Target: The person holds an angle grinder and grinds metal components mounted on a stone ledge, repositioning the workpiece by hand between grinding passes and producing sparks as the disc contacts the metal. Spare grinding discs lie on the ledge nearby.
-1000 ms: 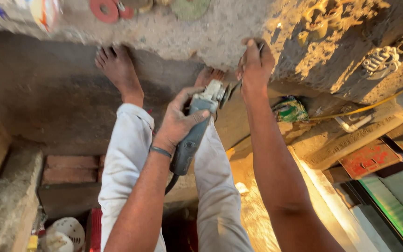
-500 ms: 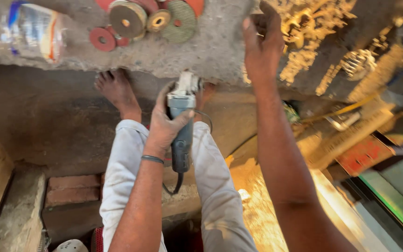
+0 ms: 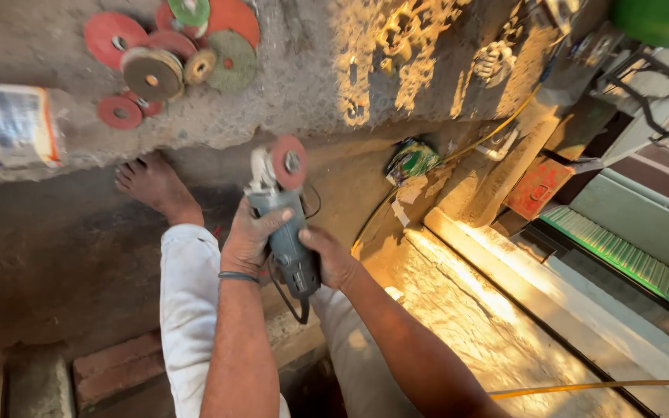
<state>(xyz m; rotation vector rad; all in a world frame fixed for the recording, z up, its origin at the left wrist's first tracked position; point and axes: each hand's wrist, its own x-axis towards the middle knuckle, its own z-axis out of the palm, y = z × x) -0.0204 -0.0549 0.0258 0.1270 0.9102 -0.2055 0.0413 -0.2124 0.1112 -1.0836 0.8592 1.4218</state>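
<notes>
Angle grinder (image 3: 284,224) held in mid-air over the person's lap, below the edge of the concrete ledge (image 3: 303,85), red disc (image 3: 289,161) pointing up and away. Left hand (image 3: 253,236) clamped around the grinder's body near the head. Right hand (image 3: 331,259) closed on its rear end, where the black cord (image 3: 297,306) hangs down. On the ledge, a cluster of loose grinding discs (image 3: 172,54), red and grey-green; plastic bottle (image 3: 13,124) lying at left. Bare foot (image 3: 152,186) resting against the wall under the ledge.
</notes>
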